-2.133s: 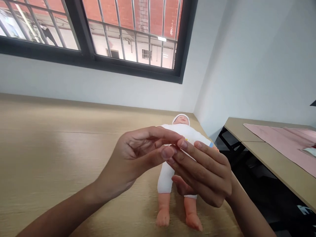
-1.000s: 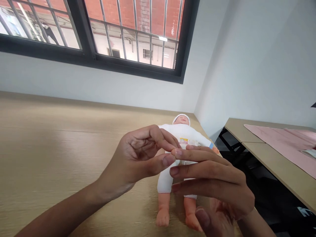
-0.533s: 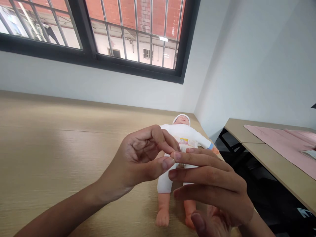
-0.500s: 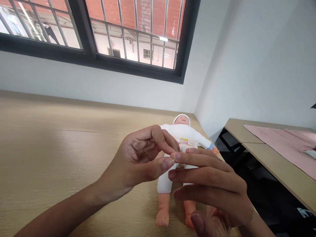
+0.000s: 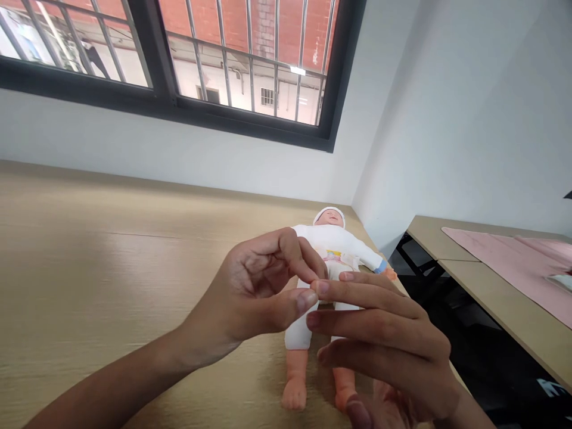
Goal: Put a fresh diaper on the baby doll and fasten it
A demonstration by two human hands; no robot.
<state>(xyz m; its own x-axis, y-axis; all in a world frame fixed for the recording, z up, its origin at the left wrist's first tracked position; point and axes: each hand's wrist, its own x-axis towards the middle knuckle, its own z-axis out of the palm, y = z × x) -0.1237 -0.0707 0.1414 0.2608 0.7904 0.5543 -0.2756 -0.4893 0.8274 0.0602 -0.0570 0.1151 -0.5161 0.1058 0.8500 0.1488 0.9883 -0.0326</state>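
Observation:
In front of me, my left hand (image 5: 263, 286) is closed in a pinch, its thumb and forefinger meeting at the tip of one finger of my right hand (image 5: 388, 333). The fingers of my right hand are stretched out and spread, with the thumb low down at the bottom edge. I see no object between them. Behind both hands a baby doll (image 5: 330, 238) lies on its back, dressed in a white top, white trousers and a white cap. My hands cover its waist and part of its legs; its bare feet show below.
The doll lies on a wooden table (image 5: 111, 268) beneath a barred window (image 5: 250, 59). To the right, past a dark gap, a second table (image 5: 424, 238) carries a pink cloth (image 5: 500, 256) and a pale item (image 5: 563, 280) cut off by the frame edge.
Both hands keep the same pose and contact, shifted very slightly to the right and down in view. The doll lies as before.

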